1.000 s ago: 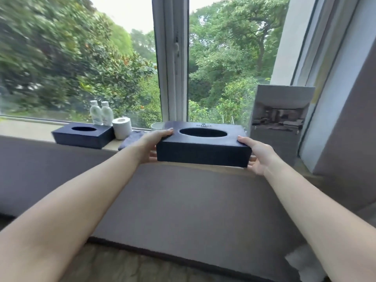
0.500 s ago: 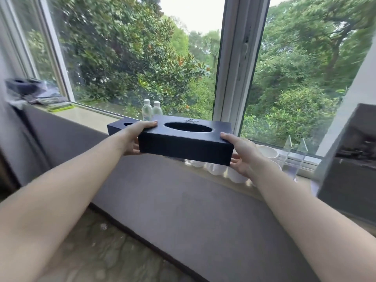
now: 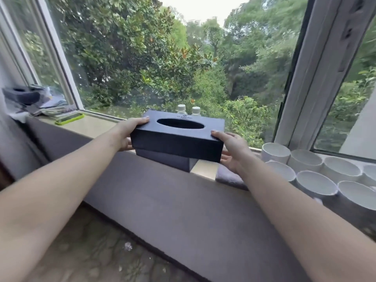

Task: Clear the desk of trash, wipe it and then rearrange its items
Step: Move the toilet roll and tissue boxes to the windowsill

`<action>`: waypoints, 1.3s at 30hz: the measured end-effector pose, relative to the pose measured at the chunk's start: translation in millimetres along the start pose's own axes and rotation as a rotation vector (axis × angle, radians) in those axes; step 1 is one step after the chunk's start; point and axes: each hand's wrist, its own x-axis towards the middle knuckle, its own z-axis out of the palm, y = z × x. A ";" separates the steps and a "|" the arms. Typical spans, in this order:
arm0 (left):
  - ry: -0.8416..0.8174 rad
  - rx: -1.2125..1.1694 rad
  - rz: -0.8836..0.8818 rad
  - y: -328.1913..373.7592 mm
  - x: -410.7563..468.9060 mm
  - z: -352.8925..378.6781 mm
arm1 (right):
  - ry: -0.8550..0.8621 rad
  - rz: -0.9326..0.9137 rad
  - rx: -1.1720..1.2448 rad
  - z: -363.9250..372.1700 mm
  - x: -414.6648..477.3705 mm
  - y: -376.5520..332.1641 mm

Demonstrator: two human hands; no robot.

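The left hand (image 3: 127,134) is gripping the left end of the dark tissue box (image 3: 177,142), thumb lying over the top edge and fingers tucked beneath, while the right hand (image 3: 232,148) is clasping the right end the same way, thumb on the top near corner and fingers curling under the base. Between them the tissue box is being held level, its oval opening facing up, directly over a second box (image 3: 162,159) of the same dark colour that is sitting on the windowsill (image 3: 95,127) (whether the two are touching or a sliver apart cannot be told from here). At the far left of the windowsill a dark heap of things (image 3: 22,96) is lying, too blurred to name, and just beside it a phone in a green case (image 3: 70,119) is resting flat. Behind the tissue box the caps of two small bottles (image 3: 181,109) are showing against the glass. Under the right wrist a folded grey cloth (image 3: 227,177) is lying at the sill's front edge, and to the right of it white cups (image 3: 315,181) are standing upright in two rows, close together, below the white window frame (image 3: 317,68).
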 end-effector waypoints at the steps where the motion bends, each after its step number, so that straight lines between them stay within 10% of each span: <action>1: -0.024 -0.002 -0.008 1.4 16.7 -10.3 | 0.005 0.003 0.007 14.0 9.8 4.7; 29: -0.258 0.167 0.138 -26.9 166.3 -34.2 | 0.132 -0.002 -0.283 93.5 72.7 48.0; 35: 0.079 0.857 0.694 -27.8 148.7 -11.4 | 0.163 0.030 -0.385 73.6 60.6 42.4; 39: -0.062 1.104 1.253 -26.9 107.3 24.6 | 0.225 -0.086 -0.555 38.9 40.0 31.3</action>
